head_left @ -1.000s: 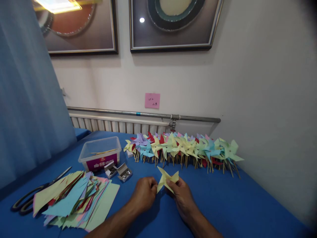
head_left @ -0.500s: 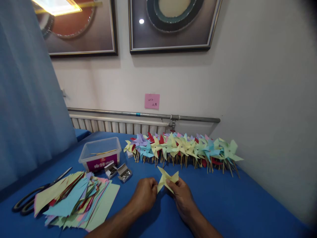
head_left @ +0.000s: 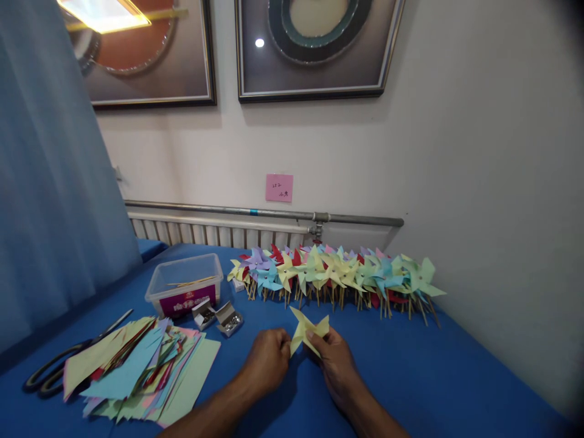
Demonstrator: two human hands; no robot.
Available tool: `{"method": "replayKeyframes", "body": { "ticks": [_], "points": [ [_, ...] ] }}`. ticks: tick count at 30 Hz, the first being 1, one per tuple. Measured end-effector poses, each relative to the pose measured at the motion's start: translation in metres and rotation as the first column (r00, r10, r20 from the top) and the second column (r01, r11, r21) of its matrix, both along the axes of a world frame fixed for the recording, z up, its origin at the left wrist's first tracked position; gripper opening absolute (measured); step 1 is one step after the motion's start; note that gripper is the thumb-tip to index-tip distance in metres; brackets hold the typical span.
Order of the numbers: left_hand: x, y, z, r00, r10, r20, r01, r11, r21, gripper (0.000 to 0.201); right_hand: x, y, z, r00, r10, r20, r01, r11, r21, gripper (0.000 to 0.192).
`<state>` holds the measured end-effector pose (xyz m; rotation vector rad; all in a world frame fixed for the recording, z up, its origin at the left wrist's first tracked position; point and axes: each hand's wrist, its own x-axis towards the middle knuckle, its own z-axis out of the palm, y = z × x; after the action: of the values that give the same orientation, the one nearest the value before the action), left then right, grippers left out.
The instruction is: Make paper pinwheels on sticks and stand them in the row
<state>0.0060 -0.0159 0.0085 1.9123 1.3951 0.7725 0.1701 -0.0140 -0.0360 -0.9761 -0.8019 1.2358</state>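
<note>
Yellow paper, thin and matt, folded into a four-pointed pinwheel (head_left: pixel 309 330), sits between both hands just above the blue tablecloth (head_left: pixel 456 377). I see the left hand (head_left: pixel 267 360) curled closed at the pinwheel's left edge, fingertips pinching a point. The right hand (head_left: pixel 335 359) grips the lower right part, thumb laid across the paper. I cannot tell whether a pin or stick is already through its centre.

Behind the hands, finished pinwheels (head_left: pixel 337 274) in yellow, green, blue, purple and red lie in a long row on thin wooden sticks, near the wall. To the left lies a loose, fanned stack of coloured paper sheets (head_left: pixel 137 371), flat and sharp-cornered. Black-handled scissors (head_left: pixel 55 371) lie just beside it, partly under the sheets. A clear plastic tub (head_left: pixel 185 283), rectangular with rounded corners, holds a few wooden sticks. Two small open cardboard boxes (head_left: pixel 218 316) with shiny metal pieces stand in front of the tub.

Against the frame half a second earlier, I find both hands and the pinwheel in the same place and same hold. Only the view has shifted very slightly.
</note>
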Motion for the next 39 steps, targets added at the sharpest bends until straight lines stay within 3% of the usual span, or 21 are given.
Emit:
{"method": "replayKeyframes", "body": {
  "ticks": [26,32,39],
  "points": [
    [0.0038,-0.0035,0.0014,1.000,0.014,-0.005,-0.014,0.999,0.039,0.024,-0.0007,0.0000,0.0017,0.999,-0.024,0.042,0.024,1.000,0.002,0.044],
    [0.0041,-0.0046,0.0042,1.000,0.026,0.006,-0.026,1.000,-0.013,0.024,-0.0006,-0.0001,0.0018,0.999,-0.019,0.049,0.019,1.000,0.001,0.043],
    [0.0041,-0.0048,0.0014,1.000,0.013,-0.017,-0.012,0.999,0.050,0.024,-0.0001,0.0002,0.0016,0.998,-0.030,0.047,0.030,1.000,-0.003,0.042]
  ]
}}
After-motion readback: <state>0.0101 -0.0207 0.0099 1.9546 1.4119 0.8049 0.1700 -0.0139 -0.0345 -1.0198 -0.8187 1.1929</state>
